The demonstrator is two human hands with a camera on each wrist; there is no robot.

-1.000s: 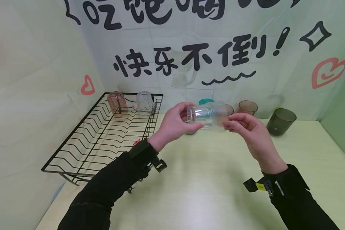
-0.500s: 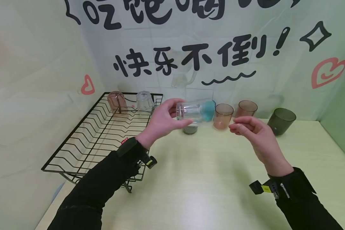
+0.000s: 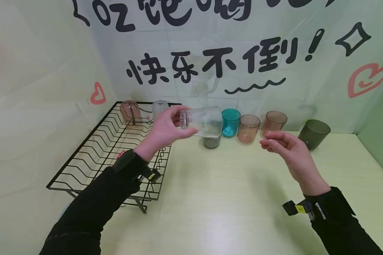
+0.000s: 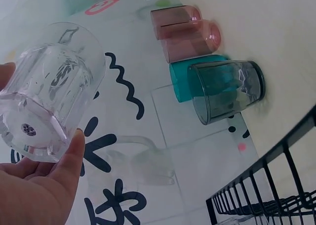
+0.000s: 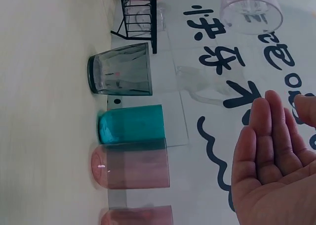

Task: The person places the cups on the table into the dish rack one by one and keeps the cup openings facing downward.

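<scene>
My left hand (image 3: 166, 129) grips a clear glass cup (image 3: 201, 120) by its base, lying sideways in the air beside the right edge of the black wire rack (image 3: 92, 161). In the left wrist view the thumb and fingers curl round the clear cup (image 4: 47, 94). My right hand (image 3: 282, 145) hovers empty with loosely bent fingers above the table, in front of the row of cups. The right wrist view shows its palm (image 5: 269, 160) holding nothing, and the clear cup (image 5: 252, 7) far off.
A row of cups stands by the wall: grey (image 3: 211, 141), teal (image 3: 231, 122), two pinkish-brown (image 3: 248, 128) (image 3: 273, 122), dark green (image 3: 313, 134). A pink cup (image 3: 129, 112) and a clear cup (image 3: 159, 107) sit upside down at the rack's back.
My right hand let go of the clear cup and stayed at the right. My left hand carried the cup leftward, up to the rack's edge.
</scene>
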